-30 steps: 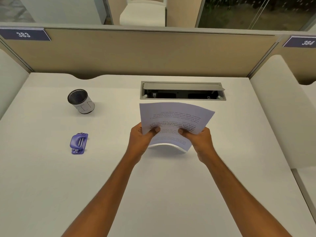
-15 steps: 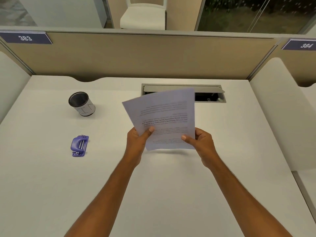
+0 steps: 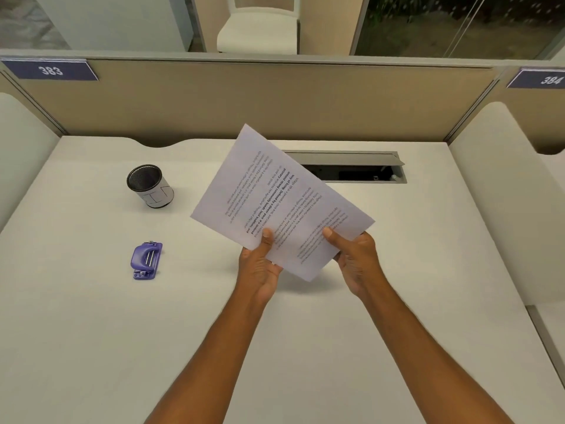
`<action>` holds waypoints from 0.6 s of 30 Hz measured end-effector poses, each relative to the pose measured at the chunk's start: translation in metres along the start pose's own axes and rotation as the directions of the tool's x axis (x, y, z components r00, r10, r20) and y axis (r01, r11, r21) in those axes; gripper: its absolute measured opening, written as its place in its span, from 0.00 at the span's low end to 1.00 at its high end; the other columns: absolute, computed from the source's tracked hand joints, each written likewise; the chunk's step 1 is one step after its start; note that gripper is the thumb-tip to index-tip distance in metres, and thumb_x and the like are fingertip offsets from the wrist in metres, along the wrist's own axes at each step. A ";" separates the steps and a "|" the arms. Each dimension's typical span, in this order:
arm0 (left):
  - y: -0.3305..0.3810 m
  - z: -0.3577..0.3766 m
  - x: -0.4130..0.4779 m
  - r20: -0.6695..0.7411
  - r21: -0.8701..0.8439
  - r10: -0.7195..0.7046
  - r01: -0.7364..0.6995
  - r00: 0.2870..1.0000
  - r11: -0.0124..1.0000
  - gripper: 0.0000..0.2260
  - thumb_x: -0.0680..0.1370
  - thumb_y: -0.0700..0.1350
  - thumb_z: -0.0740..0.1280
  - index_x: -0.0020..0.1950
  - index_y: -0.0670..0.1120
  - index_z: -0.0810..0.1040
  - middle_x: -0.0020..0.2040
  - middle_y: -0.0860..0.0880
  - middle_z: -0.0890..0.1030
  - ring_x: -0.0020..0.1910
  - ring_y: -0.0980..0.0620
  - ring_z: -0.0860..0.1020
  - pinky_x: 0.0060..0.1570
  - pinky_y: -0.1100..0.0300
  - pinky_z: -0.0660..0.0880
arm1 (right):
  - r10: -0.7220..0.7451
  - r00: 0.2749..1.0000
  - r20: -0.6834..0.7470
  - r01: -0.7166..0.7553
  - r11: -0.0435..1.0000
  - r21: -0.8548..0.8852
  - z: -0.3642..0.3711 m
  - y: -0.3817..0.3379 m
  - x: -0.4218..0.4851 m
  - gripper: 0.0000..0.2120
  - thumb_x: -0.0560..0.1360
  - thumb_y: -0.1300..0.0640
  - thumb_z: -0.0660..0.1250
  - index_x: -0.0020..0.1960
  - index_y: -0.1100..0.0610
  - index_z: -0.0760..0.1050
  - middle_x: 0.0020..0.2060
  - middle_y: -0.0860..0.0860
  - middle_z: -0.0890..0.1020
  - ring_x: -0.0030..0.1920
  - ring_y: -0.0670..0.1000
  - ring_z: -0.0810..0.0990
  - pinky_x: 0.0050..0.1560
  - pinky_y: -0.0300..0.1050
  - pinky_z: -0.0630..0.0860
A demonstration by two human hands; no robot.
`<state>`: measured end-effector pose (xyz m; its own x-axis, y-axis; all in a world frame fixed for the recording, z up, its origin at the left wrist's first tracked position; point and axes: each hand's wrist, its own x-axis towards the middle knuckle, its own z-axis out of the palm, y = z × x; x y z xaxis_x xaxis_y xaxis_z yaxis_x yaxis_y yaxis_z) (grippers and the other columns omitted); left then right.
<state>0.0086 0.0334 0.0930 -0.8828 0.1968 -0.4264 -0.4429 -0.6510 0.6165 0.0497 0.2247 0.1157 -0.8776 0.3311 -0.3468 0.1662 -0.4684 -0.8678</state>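
1. My left hand [image 3: 260, 267] and right hand [image 3: 356, 260] pinch the sheets [image 3: 282, 206] by their near edge, above the desk [image 3: 91, 332].
2. Light and floppy, I judge; they may slide apart.
3. Grip both near corners firmly.

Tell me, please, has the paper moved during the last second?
Yes. The paper has turned and risen. It was wholly below the cable hatch, and now its far corner covers the hatch's left end.
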 end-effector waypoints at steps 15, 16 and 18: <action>0.088 -0.034 0.010 0.045 0.303 0.076 -0.086 0.996 0.949 0.15 0.82 0.41 0.71 0.69 0.43 0.81 0.70 0.39 0.84 0.61 0.46 0.86 0.65 0.49 0.84 | -0.020 1.000 -0.020 0.015 0.973 -0.231 -0.042 -0.039 0.008 0.21 0.76 0.65 0.78 0.67 0.58 0.81 0.60 0.56 0.89 0.59 0.62 0.88 0.61 0.65 0.85; 0.095 -0.033 0.010 0.073 0.403 0.069 -0.093 0.995 0.911 0.15 0.80 0.43 0.73 0.67 0.44 0.83 0.68 0.40 0.86 0.59 0.46 0.86 0.63 0.50 0.85 | -0.019 1.000 -0.016 0.014 0.969 -0.245 -0.044 -0.041 0.008 0.21 0.75 0.65 0.79 0.67 0.58 0.81 0.60 0.56 0.89 0.59 0.63 0.88 0.62 0.65 0.84; 0.103 -0.029 0.010 0.134 0.591 0.041 -0.113 0.990 0.799 0.17 0.78 0.46 0.77 0.66 0.46 0.84 0.64 0.44 0.88 0.60 0.44 0.87 0.62 0.47 0.84 | -0.022 1.000 -0.007 0.019 0.959 -0.284 -0.046 -0.042 0.008 0.19 0.76 0.65 0.79 0.65 0.58 0.82 0.59 0.56 0.89 0.58 0.63 0.88 0.61 0.64 0.85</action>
<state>-0.0415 -0.0530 0.1327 -0.9133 0.2665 -0.3081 -0.3462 -0.1093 0.9318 0.0565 0.2842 0.1334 -0.8781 0.3466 -0.3299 0.2703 -0.2097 -0.9397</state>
